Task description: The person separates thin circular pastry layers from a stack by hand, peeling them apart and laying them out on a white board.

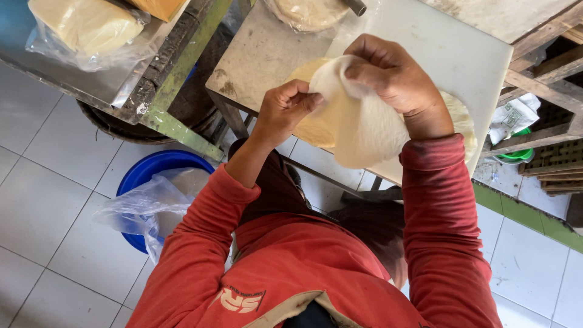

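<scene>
Both hands, left hand and right hand, pinched a thin, floury, limp dough sheet above the white board.

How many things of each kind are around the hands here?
Hands: 2, left and right
Dough sheet held: 1
White board: 1
Blue tub: 1
Plastic bags: 2
Total: 7
</scene>
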